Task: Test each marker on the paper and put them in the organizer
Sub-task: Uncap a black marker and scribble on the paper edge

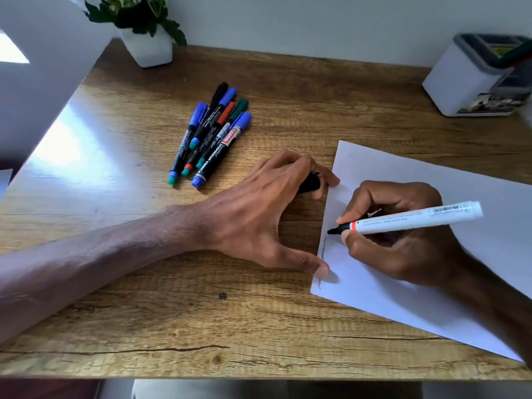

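My right hand (397, 234) grips an uncapped white marker (414, 218), its black tip touching the left edge of a white paper sheet (431, 298). Squiggly test lines run along that edge below the tip. My left hand (259, 214) holds the sheet down with thumb and a fingertip, and its curled fingers hold a black cap (309, 184). A bunch of several capped markers (211, 133) with blue, green, red and black caps lies on the wooden table behind my left hand. The white organizer (466, 79) stands at the back right with a marker in it.
A white pot with a green plant (146, 44) stands at the back left of the wooden table (144, 298). A white wall runs behind the table. The table's front edge lies close to me.
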A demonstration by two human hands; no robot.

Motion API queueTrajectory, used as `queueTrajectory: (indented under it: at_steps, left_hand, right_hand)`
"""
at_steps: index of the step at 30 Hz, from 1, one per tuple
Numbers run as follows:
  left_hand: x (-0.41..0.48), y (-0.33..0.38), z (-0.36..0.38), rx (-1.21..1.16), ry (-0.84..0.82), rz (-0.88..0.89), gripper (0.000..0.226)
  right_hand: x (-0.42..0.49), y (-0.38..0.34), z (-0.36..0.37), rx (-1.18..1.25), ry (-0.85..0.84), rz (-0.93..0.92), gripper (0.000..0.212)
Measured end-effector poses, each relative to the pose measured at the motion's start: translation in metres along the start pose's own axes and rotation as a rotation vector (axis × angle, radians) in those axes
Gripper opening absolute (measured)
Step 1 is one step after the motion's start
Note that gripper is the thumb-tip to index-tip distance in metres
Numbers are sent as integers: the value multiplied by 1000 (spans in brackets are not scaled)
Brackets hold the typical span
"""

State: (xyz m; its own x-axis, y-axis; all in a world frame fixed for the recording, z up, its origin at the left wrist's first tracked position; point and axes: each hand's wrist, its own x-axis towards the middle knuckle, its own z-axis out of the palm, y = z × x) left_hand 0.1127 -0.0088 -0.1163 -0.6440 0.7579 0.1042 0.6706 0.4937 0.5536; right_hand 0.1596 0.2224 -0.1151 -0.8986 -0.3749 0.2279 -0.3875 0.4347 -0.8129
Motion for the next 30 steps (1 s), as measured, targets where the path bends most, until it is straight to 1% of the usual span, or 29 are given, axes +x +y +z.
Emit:
queueTrajectory:
  at_steps: [3, 7, 15, 20, 24, 30]
  left_hand:
    - [-1, 0, 0, -6, 5, -14, 91]
    - [0, -2, 0, 3, 0, -5, 86]
    - [0, -5, 0, 12, 13, 4, 98]
    - [0, -5, 2, 0, 18, 17, 94]
    - [0, -5, 2, -4, 13, 18, 85]
    - [0, -4, 0, -4, 23, 14, 85]
  right_hand:
    - [0, 0, 1, -6, 14, -4, 9]
    - [1, -1, 2, -18, 19, -9, 9]
    - [2, -2, 3, -20, 9, 12, 10]
    - [3, -1, 2, -13, 15, 23, 9]
    - [4, -2, 4, -15, 23, 30, 8]
    - [4, -2, 3, -6, 35, 37, 9]
